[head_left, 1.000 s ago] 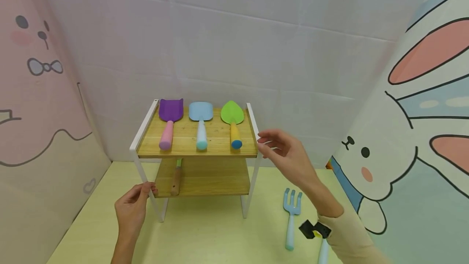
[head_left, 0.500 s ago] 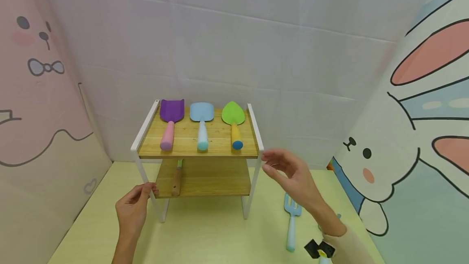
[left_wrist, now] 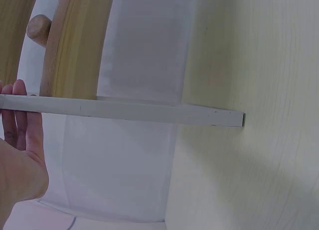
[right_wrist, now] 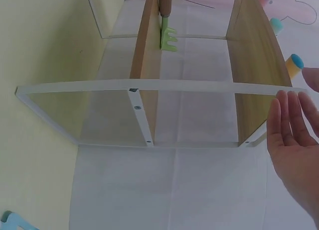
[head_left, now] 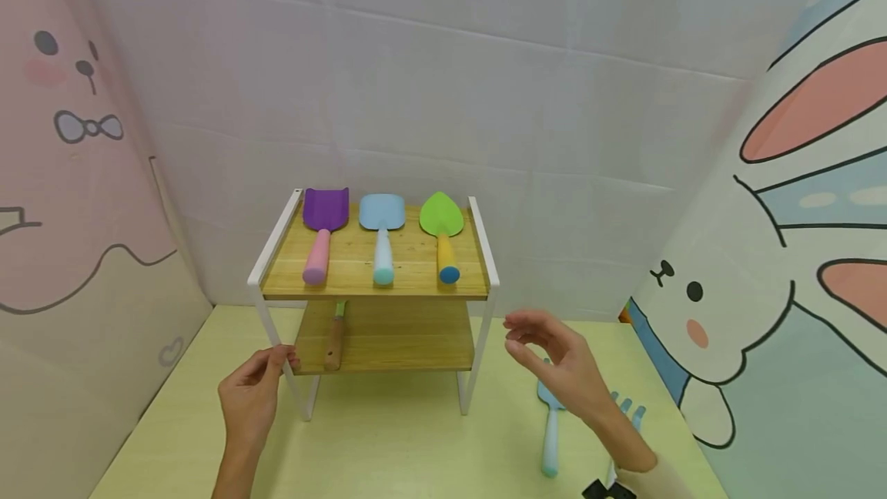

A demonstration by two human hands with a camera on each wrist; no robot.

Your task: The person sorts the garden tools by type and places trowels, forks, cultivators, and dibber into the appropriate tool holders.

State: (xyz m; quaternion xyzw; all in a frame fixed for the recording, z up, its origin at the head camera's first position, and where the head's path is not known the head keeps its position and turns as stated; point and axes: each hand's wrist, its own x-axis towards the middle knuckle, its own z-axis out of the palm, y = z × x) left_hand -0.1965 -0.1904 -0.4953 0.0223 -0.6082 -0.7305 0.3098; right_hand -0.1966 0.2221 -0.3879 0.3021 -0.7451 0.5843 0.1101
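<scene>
My left hand (head_left: 252,391) pinches the white front left leg (left_wrist: 139,109) of a two-tier wooden rack (head_left: 353,264), near the lower board. Just off the rack's right side, my right hand (head_left: 564,376) hovers with fingers loosely bent and nothing in them. Lined up on the top board, blades to the back, are a purple shovel (head_left: 326,209) with a pink handle, a light blue shovel (head_left: 382,212) and a green pointed trowel (head_left: 441,214) with a yellow handle. A small hand rake (head_left: 335,341) with a wooden handle lies on the lower board's left; its green tines (right_wrist: 168,38) show in the right wrist view.
Right of the rack, a light blue garden fork (head_left: 550,441) lies on the pale table (head_left: 388,445), partly behind my right hand. Another blue fork (head_left: 638,416) lies beside it, mostly hidden by my forearm. A white cloth wall (head_left: 416,98) stands close behind the rack.
My right hand has come down from the rack's top right corner and moved slightly away to the right. My left hand keeps its place on the leg.
</scene>
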